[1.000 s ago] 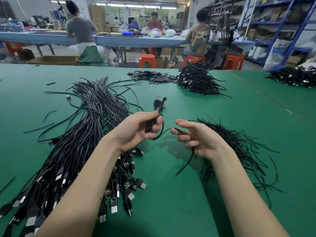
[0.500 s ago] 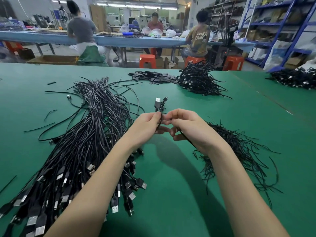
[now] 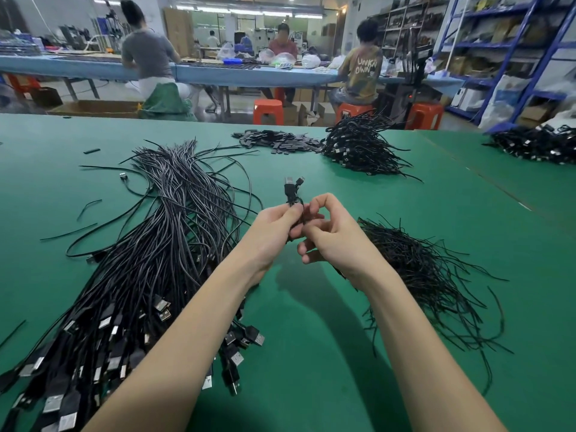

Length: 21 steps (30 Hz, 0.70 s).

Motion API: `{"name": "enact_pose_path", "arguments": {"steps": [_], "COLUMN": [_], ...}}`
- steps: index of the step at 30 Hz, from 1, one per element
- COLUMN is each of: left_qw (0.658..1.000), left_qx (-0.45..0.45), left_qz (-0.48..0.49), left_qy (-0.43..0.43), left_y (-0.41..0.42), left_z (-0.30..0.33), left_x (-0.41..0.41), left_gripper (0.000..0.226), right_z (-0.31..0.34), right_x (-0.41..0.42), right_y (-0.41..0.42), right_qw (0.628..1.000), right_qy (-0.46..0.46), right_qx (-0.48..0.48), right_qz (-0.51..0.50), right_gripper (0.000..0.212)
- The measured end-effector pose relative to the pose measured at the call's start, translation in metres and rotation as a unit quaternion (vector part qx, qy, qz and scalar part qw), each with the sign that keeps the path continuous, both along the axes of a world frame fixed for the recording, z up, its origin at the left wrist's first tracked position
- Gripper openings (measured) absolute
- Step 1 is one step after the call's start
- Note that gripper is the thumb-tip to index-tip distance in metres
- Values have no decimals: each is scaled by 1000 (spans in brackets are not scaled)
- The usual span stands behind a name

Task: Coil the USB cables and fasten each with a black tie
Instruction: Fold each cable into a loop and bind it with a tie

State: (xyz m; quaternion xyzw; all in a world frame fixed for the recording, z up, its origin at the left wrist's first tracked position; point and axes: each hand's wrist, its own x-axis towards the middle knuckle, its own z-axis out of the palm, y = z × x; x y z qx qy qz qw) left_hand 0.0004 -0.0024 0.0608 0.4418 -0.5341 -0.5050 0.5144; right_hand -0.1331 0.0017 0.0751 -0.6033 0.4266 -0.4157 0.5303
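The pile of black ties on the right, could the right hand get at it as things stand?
Probably not at once. The pile of black ties lies open on the green table just beside the right hand, nothing between them, but that hand's fingers are pinching at the coiled cable the left hand holds.

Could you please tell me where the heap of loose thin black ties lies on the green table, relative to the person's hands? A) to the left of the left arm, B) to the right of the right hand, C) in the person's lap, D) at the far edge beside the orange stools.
B: the heap of loose thin black ties spreads on the green table just right of the right hand, while the long black USB cables lie left of the left hand.
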Motion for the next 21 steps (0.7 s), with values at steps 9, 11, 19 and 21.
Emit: {"name": "enact_pose_path", "arguments": {"steps": [9, 11, 19, 21], "left_qw": [978, 962, 982, 988], "left_qx": [33, 53, 38, 23], "left_qz": [63, -18, -100, -76], "left_qy": [196, 269, 156, 130], "left_y": [-8, -5, 5, 5], "left_z": [4, 7, 7, 7], "left_x": [12, 19, 18, 15], "left_gripper": [28, 28, 29, 29], "right_z": [0, -1, -1, -2], "right_x": [-14, -16, -24, -25], "right_y": [-6, -8, -11, -13], "right_qw": [998, 998, 997, 997], "right_qy": [40, 45, 8, 32], "right_qx": [42, 39, -46, -45], "right_qz": [31, -10, -55, -58], "right_gripper": [24, 14, 15, 16]}}
